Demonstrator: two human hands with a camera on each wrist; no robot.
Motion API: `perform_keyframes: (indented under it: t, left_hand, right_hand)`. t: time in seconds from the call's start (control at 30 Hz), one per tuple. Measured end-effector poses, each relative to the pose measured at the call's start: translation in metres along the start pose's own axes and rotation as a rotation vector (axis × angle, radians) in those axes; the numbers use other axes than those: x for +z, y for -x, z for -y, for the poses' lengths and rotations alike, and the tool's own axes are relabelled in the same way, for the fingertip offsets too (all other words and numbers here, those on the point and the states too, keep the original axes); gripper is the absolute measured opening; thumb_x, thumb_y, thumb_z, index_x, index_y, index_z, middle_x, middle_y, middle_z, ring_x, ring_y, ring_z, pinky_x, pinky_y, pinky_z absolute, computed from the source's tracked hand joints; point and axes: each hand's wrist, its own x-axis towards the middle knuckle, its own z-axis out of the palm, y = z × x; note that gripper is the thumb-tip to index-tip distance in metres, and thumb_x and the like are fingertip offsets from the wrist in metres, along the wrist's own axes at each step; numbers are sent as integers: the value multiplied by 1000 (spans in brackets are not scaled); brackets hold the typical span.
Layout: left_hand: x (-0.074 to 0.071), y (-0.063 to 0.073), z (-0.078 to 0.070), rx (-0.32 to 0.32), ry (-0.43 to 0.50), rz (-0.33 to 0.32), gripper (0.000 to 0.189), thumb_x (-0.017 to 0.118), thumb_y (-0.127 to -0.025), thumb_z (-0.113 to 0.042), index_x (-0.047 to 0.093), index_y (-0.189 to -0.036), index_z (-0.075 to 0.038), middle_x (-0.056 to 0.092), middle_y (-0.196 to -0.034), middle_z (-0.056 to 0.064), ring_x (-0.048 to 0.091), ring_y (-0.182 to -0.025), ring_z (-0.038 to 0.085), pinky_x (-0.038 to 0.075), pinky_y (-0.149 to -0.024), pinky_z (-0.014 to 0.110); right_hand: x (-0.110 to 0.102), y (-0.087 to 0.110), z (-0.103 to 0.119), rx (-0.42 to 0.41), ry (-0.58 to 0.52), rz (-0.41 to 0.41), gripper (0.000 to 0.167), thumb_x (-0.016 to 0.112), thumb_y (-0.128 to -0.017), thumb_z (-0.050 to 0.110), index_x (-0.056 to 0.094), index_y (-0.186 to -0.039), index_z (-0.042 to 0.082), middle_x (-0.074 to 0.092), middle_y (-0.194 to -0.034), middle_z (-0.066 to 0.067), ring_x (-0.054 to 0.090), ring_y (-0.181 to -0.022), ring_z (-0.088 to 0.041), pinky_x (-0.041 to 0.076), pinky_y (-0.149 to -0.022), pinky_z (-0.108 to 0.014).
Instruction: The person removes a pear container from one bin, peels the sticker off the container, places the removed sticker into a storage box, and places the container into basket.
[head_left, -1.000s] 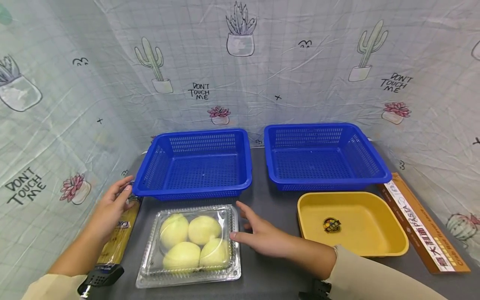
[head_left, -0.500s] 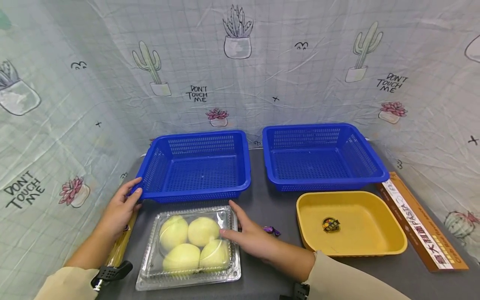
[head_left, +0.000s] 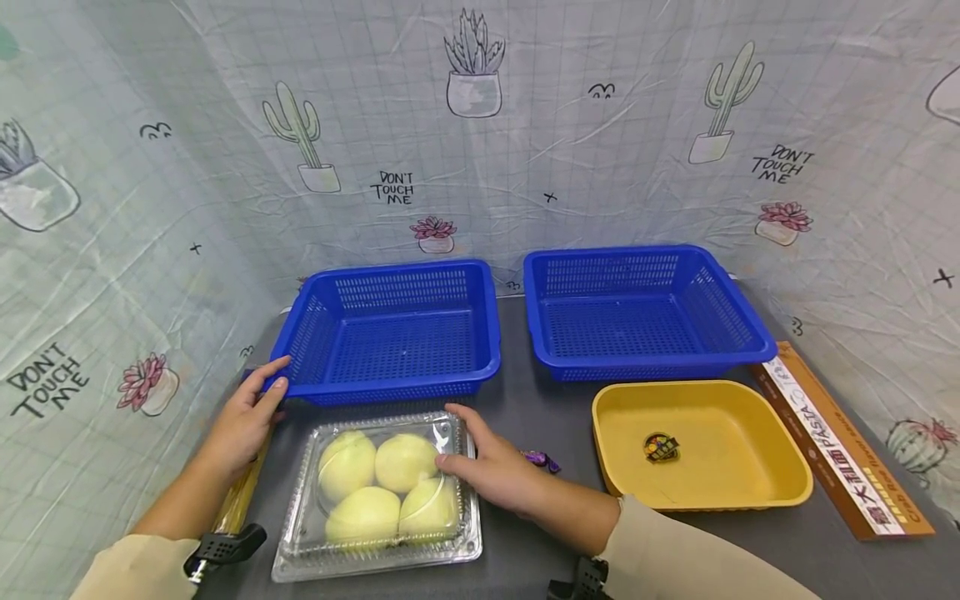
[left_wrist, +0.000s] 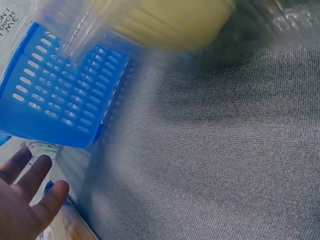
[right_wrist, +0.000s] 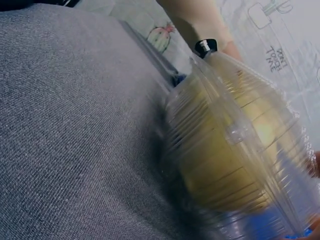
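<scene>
A clear plastic clamshell box (head_left: 382,496) holding several pale yellow-green round fruits lies on the grey table. My right hand (head_left: 495,467) is at its right side, thumb extended over the lid's edge and index finger by the far right corner. In the right wrist view, parts of the fingers (right_wrist: 314,230) show beyond the box. My left hand (head_left: 243,421) is beside the near left corner of the left blue basket (head_left: 408,392), fingertips overlapping its rim in the head view. The left wrist view shows these fingers (left_wrist: 52,200) spread, with nothing between them.
A second blue basket (head_left: 652,371) stands at the back right. Before it sits a yellow tray (head_left: 735,450) with a small dark printed item (head_left: 662,448). A brown pasta box (head_left: 847,450) lies rightmost, a purple wrapped piece (head_left: 542,460) behind my right wrist, a yellow package (head_left: 242,496) under my left forearm.
My left hand has moved right and slightly down to the basket's corner. My right hand has shifted left onto the box's edge, and the purple wrapped piece has come into view.
</scene>
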Motion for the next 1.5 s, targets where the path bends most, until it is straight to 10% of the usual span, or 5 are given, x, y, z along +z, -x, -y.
perform_keyframes:
  t: [0.4,0.5,0.67,1.17,1.5]
  left_hand:
    - [-7,0,3,8,-28,31,59,46,-117,-35,34,-166,-4,34,-161,28,49,-110,-7,53,-83,20]
    - [-8,1,4,1,-29,38,60,45,-117,-35,32,-166,-5,33,-162,29,49,-111,-8,53,-84,20]
    - [-10,1,6,-14,-37,38,60,44,-117,-36,31,-167,-6,35,-162,28,49,-111,-8,53,-85,20]
    - [-9,0,-5,-32,-75,52,61,46,-116,-37,32,-167,-7,31,-166,28,46,-119,-1,50,-87,21]
    - [-5,-2,-10,-41,-95,56,62,44,-116,-41,32,-168,-9,32,-168,26,46,-133,19,49,-91,29]
  right_hand:
    - [2,3,19,38,-228,31,74,72,-96,10,38,-162,14,22,-172,-25,21,-155,-44,29,-118,-67]
    - [1,2,20,80,-302,52,73,71,-95,9,40,-161,15,24,-172,-21,48,-136,-39,53,-97,-51]
    - [-3,3,22,121,-416,79,72,67,-95,3,41,-161,15,41,-160,-18,64,-93,-22,59,-67,-35]
    - [-45,16,52,175,-349,52,70,67,-98,14,39,-162,21,38,-160,-16,55,-103,-24,48,-71,-33]
    - [-83,12,92,192,-355,34,67,63,-103,12,37,-163,26,48,-140,-19,63,-93,-25,61,-69,-40]
